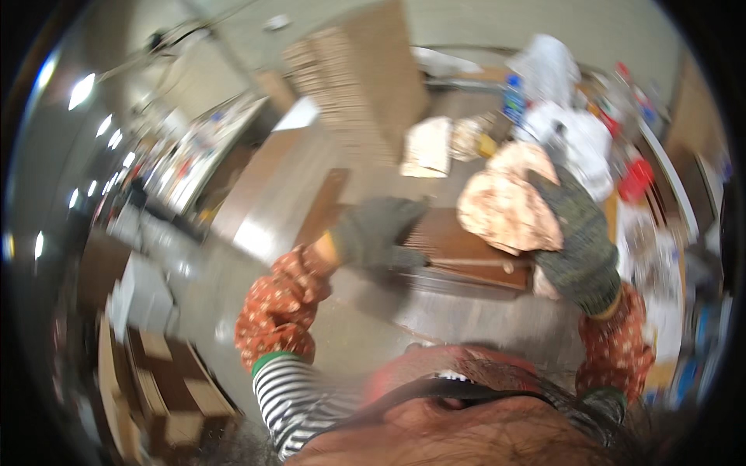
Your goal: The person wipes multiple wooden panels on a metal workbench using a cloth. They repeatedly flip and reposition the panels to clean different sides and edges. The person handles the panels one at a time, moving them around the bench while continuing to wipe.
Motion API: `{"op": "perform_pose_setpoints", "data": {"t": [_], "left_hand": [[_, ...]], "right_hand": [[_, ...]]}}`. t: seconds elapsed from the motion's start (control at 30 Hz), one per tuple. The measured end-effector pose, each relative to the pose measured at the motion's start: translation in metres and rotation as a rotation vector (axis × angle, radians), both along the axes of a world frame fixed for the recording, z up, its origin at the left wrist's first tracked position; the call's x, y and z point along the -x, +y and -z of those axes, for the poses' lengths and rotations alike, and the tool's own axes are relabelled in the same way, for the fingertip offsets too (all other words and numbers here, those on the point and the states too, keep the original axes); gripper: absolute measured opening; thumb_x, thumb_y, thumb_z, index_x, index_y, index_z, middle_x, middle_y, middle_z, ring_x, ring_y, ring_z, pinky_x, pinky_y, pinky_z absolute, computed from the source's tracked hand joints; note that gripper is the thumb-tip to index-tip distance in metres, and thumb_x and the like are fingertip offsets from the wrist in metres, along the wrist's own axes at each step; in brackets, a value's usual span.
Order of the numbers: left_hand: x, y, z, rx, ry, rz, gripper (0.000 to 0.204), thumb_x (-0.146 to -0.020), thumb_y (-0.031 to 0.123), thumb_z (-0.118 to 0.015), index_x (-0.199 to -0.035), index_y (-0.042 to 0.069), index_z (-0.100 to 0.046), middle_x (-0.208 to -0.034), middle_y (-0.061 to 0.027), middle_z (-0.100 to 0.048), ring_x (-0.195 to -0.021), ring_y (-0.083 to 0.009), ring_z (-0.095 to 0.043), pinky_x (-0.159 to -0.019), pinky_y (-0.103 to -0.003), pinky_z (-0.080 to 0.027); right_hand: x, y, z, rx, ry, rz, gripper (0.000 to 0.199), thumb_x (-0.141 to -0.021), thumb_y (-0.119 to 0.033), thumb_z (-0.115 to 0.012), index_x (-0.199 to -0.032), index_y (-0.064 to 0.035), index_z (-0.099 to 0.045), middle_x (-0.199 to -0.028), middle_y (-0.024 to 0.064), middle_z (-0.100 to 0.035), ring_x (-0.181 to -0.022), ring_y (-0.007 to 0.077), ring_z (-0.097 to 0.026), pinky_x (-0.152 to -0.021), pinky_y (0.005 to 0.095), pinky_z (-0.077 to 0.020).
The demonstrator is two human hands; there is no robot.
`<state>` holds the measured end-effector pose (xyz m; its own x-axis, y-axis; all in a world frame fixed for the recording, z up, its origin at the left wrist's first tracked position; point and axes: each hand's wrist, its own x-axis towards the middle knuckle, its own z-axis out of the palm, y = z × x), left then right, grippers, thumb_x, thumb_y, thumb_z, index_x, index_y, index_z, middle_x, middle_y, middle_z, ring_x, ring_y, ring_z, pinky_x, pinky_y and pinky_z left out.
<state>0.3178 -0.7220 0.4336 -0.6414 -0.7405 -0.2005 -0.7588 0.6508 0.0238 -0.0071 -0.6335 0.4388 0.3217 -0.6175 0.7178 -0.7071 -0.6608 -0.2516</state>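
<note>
My right hand [579, 237], in a dark grey knit glove, is closed on a crumpled peach cloth [509, 198] with a faint pattern. The cloth hangs over the right part of a small stack of glossy brown boards [466, 241] on the work table. At the stack's left end is my left hand [377, 233], gloved the same way and slightly blurred. Its fingers lie along the top edge and its thumb along the near side, gripping that end. Just beyond the boards lies a folded pale cloth [427, 147].
Stacked cardboard sheets [350, 78] stand at the table's far side. White plastic bags [571, 140], a blue-capped bottle [514, 99] and a red object [636, 180] crowd the right. A taped carton [175, 380] sits on the floor at lower left.
</note>
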Motion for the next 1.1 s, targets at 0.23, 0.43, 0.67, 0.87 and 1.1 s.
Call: {"op": "perform_pose_setpoints", "data": {"t": [0.23,0.43,0.67,0.87,1.1], "left_hand": [[-0.01,-0.029,0.031,0.013,0.381,0.456,0.056,-0.084,0.037,-0.07,-0.126,0.002,-0.059,-0.121,-0.0217,-0.062,-0.111,-0.039,-0.06,-0.097,-0.046,-0.049],[-0.022,-0.04,0.04,-0.019,0.347,0.579,0.075,-0.072,0.04,-0.082,-0.132,0.004,-0.053,-0.123,-0.0173,-0.06,-0.113,-0.0365,-0.058,-0.097,-0.047,-0.049],[-0.023,-0.025,0.036,0.063,0.374,0.537,0.107,-0.069,0.045,-0.087,-0.152,0.002,-0.036,-0.141,-0.0258,-0.051,-0.128,-0.0425,-0.052,-0.108,-0.049,-0.042],[-0.021,-0.025,0.034,0.067,0.378,0.493,0.103,-0.07,0.045,-0.087,-0.15,0.002,-0.039,-0.139,-0.0253,-0.052,-0.128,-0.04,-0.052,-0.109,-0.047,-0.041],[-0.019,-0.025,0.032,-0.034,0.389,0.425,0.098,-0.068,0.041,-0.089,-0.145,-0.002,-0.045,-0.135,-0.0243,-0.056,-0.123,-0.04,-0.056,-0.105,-0.046,-0.045]], "right_hand": [[-0.082,0.019,0.059,-0.172,0.014,0.262,0.073,-0.08,-0.045,-0.071,-0.14,-0.0087,-0.053,-0.15,0.0216,-0.044,-0.142,0.0417,-0.038,-0.118,0.0526,-0.0301],[-0.138,-0.01,0.094,-0.162,0.024,0.439,0.048,-0.091,-0.035,-0.059,-0.133,-0.0115,-0.061,-0.149,0.0128,-0.05,-0.141,0.03,-0.044,-0.119,0.0483,-0.0315],[-0.031,0.043,0.118,0.07,-0.036,0.88,0.03,-0.09,-0.018,-0.057,-0.115,-0.0033,-0.065,-0.097,0.0118,-0.068,-0.088,0.0287,-0.067,-0.083,0.0375,-0.0543],[-0.037,0.069,0.078,-0.018,-0.141,1.0,0.042,-0.103,-0.038,-0.049,-0.131,-0.0089,-0.062,-0.107,0.0115,-0.071,-0.093,0.0193,-0.069,-0.08,0.0337,-0.0547],[-0.148,0.026,0.057,0.019,0.442,0.846,0.027,-0.091,-0.018,-0.057,-0.115,-0.0101,-0.067,-0.101,0.004,-0.068,-0.091,0.0264,-0.066,-0.079,0.0379,-0.0535]]}}
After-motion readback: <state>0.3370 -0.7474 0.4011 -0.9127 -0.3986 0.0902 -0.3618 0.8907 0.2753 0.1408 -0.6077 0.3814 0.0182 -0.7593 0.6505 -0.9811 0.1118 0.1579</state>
